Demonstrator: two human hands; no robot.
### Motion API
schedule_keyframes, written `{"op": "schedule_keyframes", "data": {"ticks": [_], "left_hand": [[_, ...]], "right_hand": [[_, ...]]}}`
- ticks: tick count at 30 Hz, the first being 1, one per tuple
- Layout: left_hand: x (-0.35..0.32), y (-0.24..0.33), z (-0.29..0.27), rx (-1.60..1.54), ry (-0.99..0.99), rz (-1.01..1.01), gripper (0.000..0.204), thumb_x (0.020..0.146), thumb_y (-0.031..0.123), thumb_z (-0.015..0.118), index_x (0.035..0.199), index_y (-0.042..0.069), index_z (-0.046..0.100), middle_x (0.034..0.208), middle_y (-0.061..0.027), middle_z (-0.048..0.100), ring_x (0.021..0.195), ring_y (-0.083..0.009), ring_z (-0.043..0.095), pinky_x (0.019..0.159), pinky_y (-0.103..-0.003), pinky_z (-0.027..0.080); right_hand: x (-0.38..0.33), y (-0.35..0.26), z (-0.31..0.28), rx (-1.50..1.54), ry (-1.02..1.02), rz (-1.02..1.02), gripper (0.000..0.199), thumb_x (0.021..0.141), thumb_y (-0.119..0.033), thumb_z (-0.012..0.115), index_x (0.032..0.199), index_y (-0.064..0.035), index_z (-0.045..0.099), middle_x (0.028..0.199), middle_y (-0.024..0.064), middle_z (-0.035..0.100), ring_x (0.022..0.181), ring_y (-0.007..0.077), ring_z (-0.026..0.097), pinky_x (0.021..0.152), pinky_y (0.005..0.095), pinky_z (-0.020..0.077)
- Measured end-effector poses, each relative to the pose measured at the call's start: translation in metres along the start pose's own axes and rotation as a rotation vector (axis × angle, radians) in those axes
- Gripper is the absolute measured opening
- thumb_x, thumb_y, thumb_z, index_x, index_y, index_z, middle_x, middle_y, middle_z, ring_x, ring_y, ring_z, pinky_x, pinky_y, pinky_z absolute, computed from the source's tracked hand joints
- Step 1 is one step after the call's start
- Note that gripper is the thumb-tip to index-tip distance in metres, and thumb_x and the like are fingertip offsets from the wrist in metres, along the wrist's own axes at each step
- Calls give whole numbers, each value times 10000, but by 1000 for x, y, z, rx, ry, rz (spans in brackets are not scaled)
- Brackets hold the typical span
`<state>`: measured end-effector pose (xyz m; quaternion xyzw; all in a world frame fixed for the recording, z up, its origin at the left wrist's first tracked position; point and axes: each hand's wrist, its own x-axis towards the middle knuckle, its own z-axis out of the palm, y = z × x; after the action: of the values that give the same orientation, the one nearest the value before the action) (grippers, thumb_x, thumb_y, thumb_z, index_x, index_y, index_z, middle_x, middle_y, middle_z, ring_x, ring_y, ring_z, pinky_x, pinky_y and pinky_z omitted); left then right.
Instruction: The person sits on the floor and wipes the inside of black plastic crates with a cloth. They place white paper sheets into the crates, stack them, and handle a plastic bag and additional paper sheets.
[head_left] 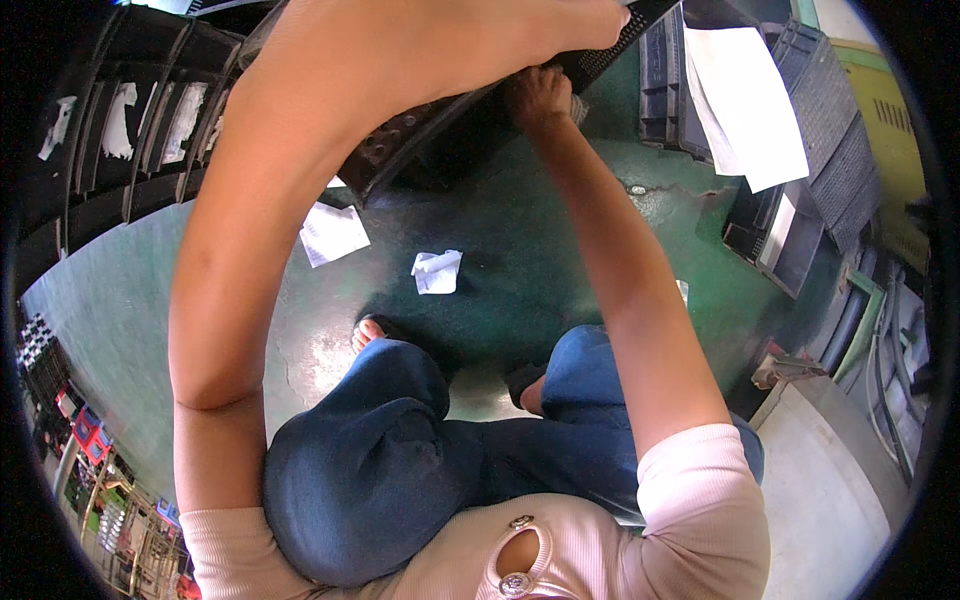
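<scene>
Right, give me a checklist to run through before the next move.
1. Left hand at the crate: ok.
2. Right hand gripping the crate: cannot tell; fingers curled, contact unclear.
3. Whole crate in view: not ok; cut off at the top, partly behind the left arm.
4. Floor free of paper: not ok; a sheet and a crumpled piece lie there.
5. Left foot off both papers: ok.

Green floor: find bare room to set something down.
Bare: green floor between the creased white paper and right forearm; also left of the left arm, below black plastic crates. Crowded: upper right, grey plastic crates; top centre, black perforated crate.
</scene>
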<state>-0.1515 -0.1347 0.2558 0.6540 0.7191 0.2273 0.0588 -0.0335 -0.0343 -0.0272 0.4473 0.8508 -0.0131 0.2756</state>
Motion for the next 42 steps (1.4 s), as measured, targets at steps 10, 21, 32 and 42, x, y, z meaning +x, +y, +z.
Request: {"op": "schedule_keyframes", "data": {"ticks": [10,21,32,42], "left_hand": [[0,-8,-14,-176,-74,59,683,679,512,625,1169,38,582,1308,-159,469,1225,-322,423,1014,-411,348],[5,-22,0,-151,-46,151,658,666,449,663,1117,-26,596,1224,-170,530,1136,-305,500,963,-355,389],[0,-28,2,-145,-42,135,651,667,440,670,1113,-28,596,1210,-167,537,1134,-305,499,958,-361,393],[-4,-29,5,-150,-37,164,644,668,432,676,1110,-29,596,1197,-164,544,1133,-305,499,953,-367,395]], "right_hand": [[-82,69,-52,218,-229,-6,530,814,-508,534,1193,-139,569,1153,121,599,1087,303,557,922,402,434],[-65,-64,-11,232,365,-224,346,840,-303,513,1145,-169,605,1291,58,484,1212,261,420,991,471,339],[-62,-87,-7,188,234,-494,291,881,-196,435,1059,-199,665,1369,20,388,1258,279,346,1035,443,295],[-103,-20,-41,103,-167,-629,233,791,-208,520,906,-85,681,989,139,643,925,303,617,813,428,495]]}}
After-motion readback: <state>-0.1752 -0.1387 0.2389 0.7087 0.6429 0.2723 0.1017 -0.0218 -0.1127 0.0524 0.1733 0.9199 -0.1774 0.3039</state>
